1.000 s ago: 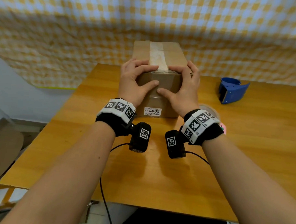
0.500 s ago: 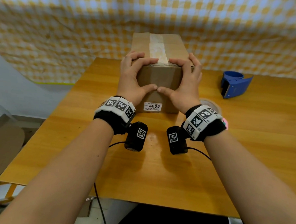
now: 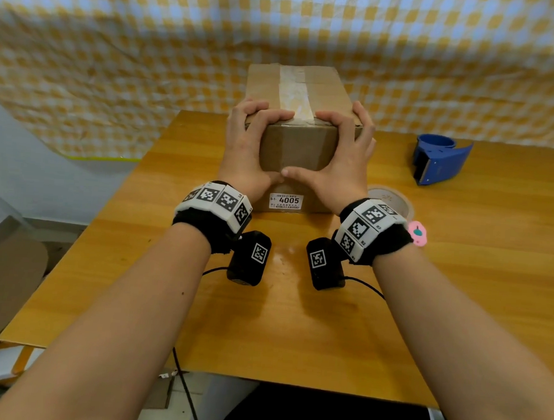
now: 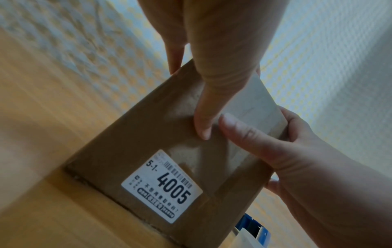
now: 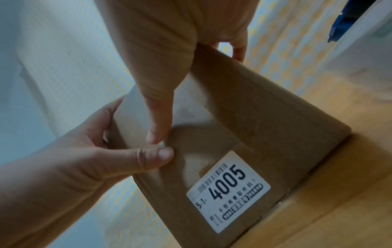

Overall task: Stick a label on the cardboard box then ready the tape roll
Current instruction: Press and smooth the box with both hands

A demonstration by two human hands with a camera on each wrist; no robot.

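Observation:
The brown cardboard box [image 3: 295,146] stands on the wooden table [image 3: 460,269], with clear tape along its top seam. A white label [image 3: 285,200] reading 4005 is stuck low on its near face, also seen in the wrist views as the label [image 4: 162,186] and label [image 5: 229,191]. My left hand [image 3: 250,149] and right hand [image 3: 343,158] grip the box's near end. Their fingers curl over the top edge and both thumbs press the near face, tips touching. A clear tape roll [image 3: 391,199] lies flat behind my right wrist, partly hidden.
A blue tape dispenser [image 3: 440,161] sits on the table to the right of the box. A small pink object [image 3: 417,233] lies beside my right wrist. A yellow-and-white checked cloth [image 3: 115,70] hangs behind. The table's left edge drops off near a grey wall.
My fingers have arched up more onto the box's top edge and the two thumbs have come together on the near face. The box stays where it was.

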